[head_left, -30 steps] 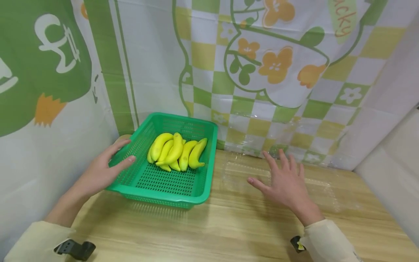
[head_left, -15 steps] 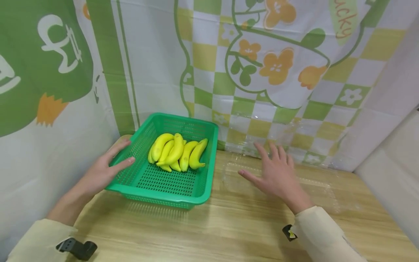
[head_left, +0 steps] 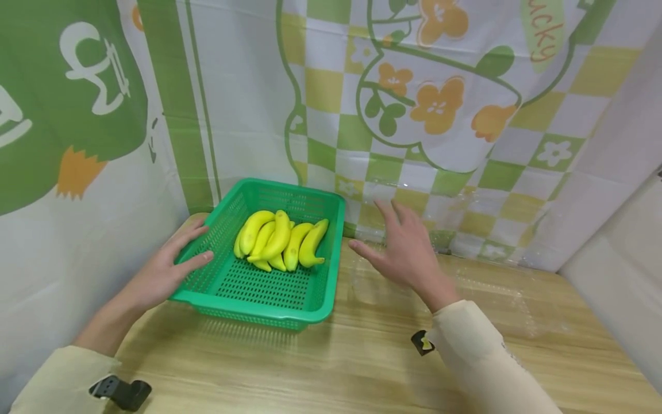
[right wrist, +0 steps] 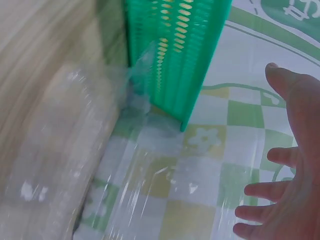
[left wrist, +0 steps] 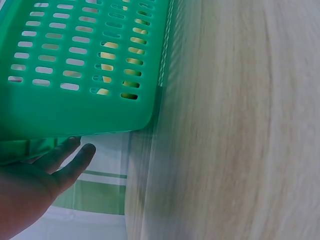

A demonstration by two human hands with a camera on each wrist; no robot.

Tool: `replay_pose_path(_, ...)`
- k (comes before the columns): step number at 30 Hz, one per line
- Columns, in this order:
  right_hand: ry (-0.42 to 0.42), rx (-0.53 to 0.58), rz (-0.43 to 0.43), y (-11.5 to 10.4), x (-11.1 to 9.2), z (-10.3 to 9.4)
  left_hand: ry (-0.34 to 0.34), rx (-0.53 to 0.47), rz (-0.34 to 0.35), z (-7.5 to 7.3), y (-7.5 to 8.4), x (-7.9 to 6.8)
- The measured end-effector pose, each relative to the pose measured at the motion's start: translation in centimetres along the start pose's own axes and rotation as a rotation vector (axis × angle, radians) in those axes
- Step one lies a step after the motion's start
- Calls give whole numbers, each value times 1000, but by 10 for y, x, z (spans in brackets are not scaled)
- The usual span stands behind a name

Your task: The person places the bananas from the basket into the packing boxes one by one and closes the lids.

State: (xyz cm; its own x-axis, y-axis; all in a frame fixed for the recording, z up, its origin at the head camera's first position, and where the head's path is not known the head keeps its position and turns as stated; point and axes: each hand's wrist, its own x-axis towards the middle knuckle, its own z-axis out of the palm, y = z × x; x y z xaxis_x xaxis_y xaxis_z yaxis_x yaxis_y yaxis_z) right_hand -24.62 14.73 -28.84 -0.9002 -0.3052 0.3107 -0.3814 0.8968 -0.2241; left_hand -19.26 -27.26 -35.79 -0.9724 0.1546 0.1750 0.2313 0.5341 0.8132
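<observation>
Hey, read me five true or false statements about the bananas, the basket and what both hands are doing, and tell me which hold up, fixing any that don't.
1. The bananas lie inside the basket. True.
2. The right hand is holding a banana. False: it holds nothing and is to the right of the basket, fingers extended.
3. The left hand is at the left side of the basket. True.
4. Bananas fill the basket up to its rim. False: bare floor shows at the near end.
5. Clear plastic packaging lies on the table to the right of the basket. True.
</observation>
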Motion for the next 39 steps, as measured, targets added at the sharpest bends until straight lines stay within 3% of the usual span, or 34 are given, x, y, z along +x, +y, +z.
replay_pose_path(7,8,143,-5,-20,24,3,-9,-2,-7,-1,0,0)
replay_pose_path(19,-37,213,-4,-58,65,11,-13,38,-12,-3,1,-2)
replay_pose_path(29,-51,427,24,-89,89,29,-5,58,-15,0,0,1)
replay_pose_path(39,-54,492,77,-101,103,37,1,58,-12,0,0,1)
